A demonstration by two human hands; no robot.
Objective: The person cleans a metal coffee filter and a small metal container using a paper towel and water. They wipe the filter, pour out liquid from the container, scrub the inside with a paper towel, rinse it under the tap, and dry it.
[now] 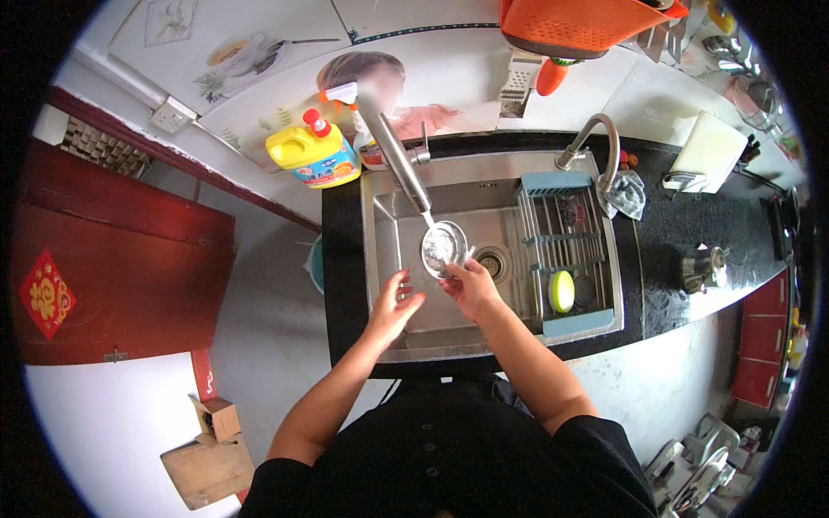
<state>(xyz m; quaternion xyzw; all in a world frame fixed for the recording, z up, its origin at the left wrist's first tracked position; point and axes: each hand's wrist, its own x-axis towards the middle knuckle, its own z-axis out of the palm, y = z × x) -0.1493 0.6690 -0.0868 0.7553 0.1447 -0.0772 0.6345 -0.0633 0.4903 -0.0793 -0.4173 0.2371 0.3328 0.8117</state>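
My right hand point(469, 288) grips the near rim of a small round metal vessel point(444, 249), perhaps a bowl or strainer, over the stainless steel sink point(424, 340). Water runs into it from the thick metal faucet point(401, 162). To the left of the vessel, my left hand point(392, 309) is held above the basin with its fingers apart and nothing in them. The sink drain point(489, 262) lies to the right of the vessel. A drying rack point(578, 322) with blue-grey ends spans the right side of the sink, and a green-topped scrubbing brush or sponge point(562, 291) rests in it.
A yellow detergent jug point(317, 158) and a spray bottle point(366, 139) stand behind the sink's left corner. To the right are a curved faucet point(599, 123), a crumpled cloth point(625, 194), a white cutting board point(709, 152) and a metal pot point(704, 269). An orange basket point(576, 26) hangs above.
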